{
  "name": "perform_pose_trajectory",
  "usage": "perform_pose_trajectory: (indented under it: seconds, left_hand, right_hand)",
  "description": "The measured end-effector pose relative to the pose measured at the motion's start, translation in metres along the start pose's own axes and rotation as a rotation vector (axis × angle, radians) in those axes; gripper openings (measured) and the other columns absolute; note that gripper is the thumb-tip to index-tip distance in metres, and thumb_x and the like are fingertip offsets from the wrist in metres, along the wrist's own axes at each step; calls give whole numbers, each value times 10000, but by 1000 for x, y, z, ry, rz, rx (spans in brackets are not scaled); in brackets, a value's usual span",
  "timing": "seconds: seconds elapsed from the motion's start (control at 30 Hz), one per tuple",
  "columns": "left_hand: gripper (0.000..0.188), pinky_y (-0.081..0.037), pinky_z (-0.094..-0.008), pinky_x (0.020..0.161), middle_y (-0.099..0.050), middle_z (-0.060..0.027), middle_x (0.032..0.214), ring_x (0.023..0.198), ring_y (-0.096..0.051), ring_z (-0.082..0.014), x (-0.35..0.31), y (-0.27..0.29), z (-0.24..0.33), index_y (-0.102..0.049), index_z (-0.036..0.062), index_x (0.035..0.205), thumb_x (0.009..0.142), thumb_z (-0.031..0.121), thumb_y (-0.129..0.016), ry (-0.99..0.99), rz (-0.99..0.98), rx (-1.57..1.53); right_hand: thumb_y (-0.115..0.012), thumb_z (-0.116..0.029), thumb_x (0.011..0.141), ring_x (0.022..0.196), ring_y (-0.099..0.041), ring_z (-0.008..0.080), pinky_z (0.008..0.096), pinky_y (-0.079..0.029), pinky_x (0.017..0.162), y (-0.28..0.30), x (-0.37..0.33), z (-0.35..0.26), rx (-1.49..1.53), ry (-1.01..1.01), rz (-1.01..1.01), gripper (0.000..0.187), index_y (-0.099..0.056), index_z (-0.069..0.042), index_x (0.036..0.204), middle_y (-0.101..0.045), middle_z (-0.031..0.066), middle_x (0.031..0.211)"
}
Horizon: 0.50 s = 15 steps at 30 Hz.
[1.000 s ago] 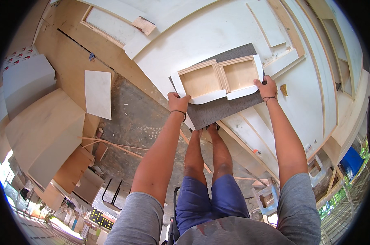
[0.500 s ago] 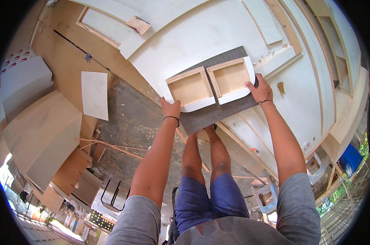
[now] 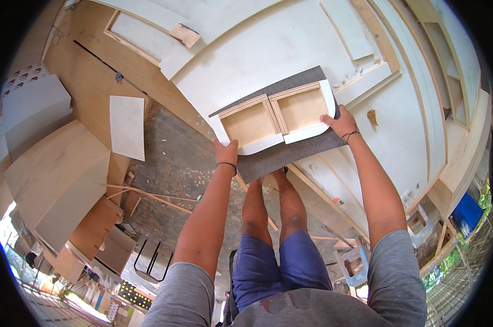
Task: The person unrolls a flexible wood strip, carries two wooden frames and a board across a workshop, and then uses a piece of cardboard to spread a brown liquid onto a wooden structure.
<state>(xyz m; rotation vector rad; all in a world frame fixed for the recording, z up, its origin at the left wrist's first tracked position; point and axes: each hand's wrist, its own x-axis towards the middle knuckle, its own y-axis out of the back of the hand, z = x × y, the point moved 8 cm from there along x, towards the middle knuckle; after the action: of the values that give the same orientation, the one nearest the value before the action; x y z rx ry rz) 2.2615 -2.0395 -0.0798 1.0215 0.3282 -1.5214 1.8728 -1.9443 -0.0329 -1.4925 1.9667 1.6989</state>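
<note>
in the middle of the frame, a left tray (image 3: pixel 252 125) and a right tray (image 3: pixel 299 111) lie just beside each other over a dark grey board (image 3: pixel 282 159). the left hand (image 3: pixel 226 154) is clamped on the left tray's lower-left corner, the right hand (image 3: pixel 343 124) on the right tray's outer edge.

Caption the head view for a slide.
Left hand and right hand grip opposite ends of two shallow, white-edged wooden trays side by side over a dark gray panel.

Bright, soft light, glaring at lower left; the bent edges seem blurrier.
</note>
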Motion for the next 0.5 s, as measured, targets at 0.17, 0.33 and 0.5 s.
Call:
perform_pose_trajectory:
  seconds: [0.17,0.33,0.5]
  left_hand:
    - [467,-430,-357,770,-551,-173,922,823,-546,-271,-28,23,-4,-421,-52,1059,661,115,-599,-50,113,54]
    - [427,-436,-345,761,-546,-146,965,857,-538,-234,-100,84,-21,-434,-33,1064,681,101,-567,-54,251,-108]
    - [404,-429,-336,782,-544,-137,937,851,-540,-229,-206,163,2,-434,-23,1037,676,96,-571,-175,293,-185]
  right_hand:
    - [-668,-337,681,866,-556,379,391,-436,756,4,-29,-25,171,143,95,462,-514,30,916,-582,247,902]
    - [-665,-247,682,808,-583,338,380,-451,710,16,-102,-62,273,227,55,351,-544,9,890,-600,206,850]
    - [-650,-219,688,787,-599,285,353,-458,711,43,-193,-102,398,374,-44,357,-531,31,914,-612,181,834]
